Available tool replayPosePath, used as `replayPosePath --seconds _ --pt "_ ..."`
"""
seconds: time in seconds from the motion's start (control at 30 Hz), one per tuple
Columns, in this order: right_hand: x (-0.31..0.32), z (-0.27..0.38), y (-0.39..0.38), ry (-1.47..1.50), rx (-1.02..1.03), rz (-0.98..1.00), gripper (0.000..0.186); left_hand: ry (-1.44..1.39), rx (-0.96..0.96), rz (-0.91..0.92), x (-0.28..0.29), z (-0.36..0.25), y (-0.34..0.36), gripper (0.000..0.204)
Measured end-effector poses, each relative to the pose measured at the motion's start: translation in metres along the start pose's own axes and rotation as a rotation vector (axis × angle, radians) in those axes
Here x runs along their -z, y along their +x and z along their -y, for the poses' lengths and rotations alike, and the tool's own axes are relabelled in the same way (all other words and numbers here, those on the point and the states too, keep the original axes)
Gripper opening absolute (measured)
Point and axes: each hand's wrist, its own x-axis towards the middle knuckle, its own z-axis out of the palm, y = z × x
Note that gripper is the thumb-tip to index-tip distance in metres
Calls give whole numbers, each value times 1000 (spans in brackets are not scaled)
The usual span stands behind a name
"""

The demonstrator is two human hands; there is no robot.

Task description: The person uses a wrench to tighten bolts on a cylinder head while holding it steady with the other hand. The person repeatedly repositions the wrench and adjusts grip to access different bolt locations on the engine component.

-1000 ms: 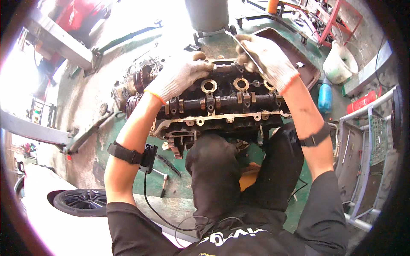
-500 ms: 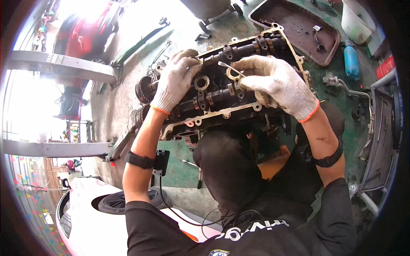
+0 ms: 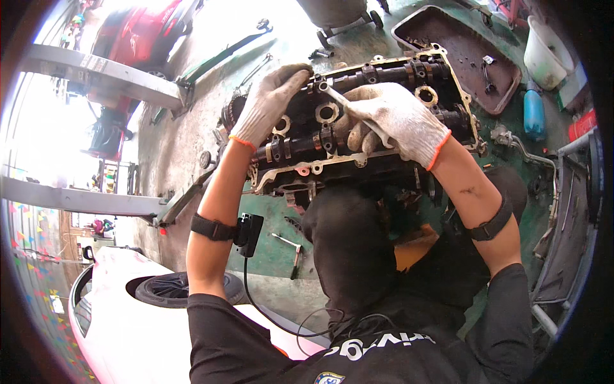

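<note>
A dark, oily engine cylinder head (image 3: 306, 168) with exposed camshafts (image 3: 348, 82) and pale gasket edges lies before me. My right hand (image 3: 400, 118), in an off-white knit glove with an orange cuff, is closed around a silver combination wrench (image 3: 339, 96). The wrench slants across the middle of the head, its ring end near the far camshaft and its other end showing below the palm. My left hand (image 3: 275, 99), gloved too, reaches over the left part of the head. Its fingers are curled together at the far camshaft, and whatever they grip is hidden.
A dark drip tray (image 3: 505, 96) with small parts lies at the far right, near a white bucket (image 3: 547, 54) and a blue bottle (image 3: 533, 115). A ratchet handle (image 3: 296, 259) rests on the floor by my knee. Grey lift arms (image 3: 102, 73) extend at left.
My right hand has shifted left along the cylinder head, and the wrench now shows more of its length. My left hand stays at the far camshaft. The whole view has shifted slightly.
</note>
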Motion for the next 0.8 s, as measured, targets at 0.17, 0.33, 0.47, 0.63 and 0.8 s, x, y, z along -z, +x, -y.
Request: replayPosePath --seconds 0.17,0.33,0.47,0.63,0.8 --pt "-10 -1 12 5 -125 -59 28 295 -14 118 1 -7 3 47" --pt "-20 -9 22 -101 -98 -41 35 267 21 165 4 -3 13 45" --pt "-31 -26 32 225 -224 -123 33 339 -15 156 4 2 17 44" --pt "-38 -43 44 -208 122 -38 32 431 -60 139 0 3 21 44" --pt "-61 -33 28 463 -222 -41 29 416 -60 143 5 9 24 43"
